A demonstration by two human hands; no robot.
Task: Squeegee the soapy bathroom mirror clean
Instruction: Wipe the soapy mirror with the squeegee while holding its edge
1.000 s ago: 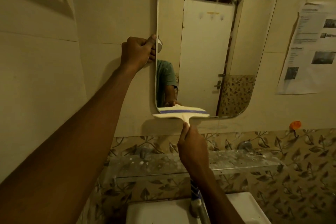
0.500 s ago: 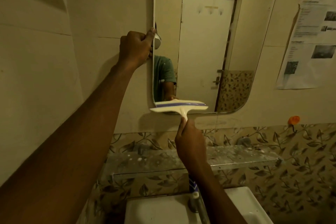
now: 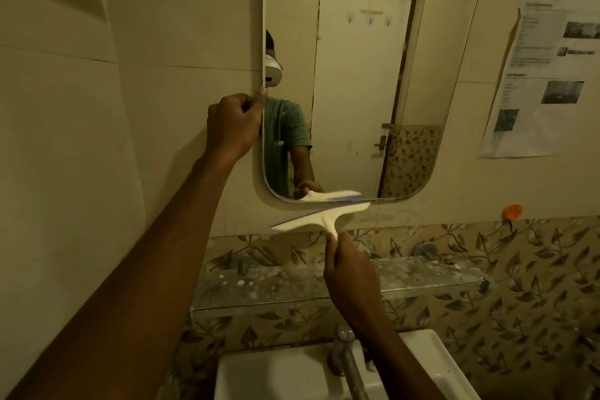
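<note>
Below the mirror (image 3: 357, 75), right hand (image 3: 352, 276) grips the squeegee (image 3: 319, 217) (blurred); left hand (image 3: 233, 123) seemingly clasps its edge.

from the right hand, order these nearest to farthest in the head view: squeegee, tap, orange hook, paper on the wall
1. squeegee: held in the right hand, just below the mirror's bottom edge.
2. tap: below the hand, over the sink.
3. orange hook: on the wall to the right.
4. paper: upper right on the wall.

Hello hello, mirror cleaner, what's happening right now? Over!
Left hand gripping mirror edge. Right hand holding squeegee, tilted, just below the glass. Nothing in the way.
</note>
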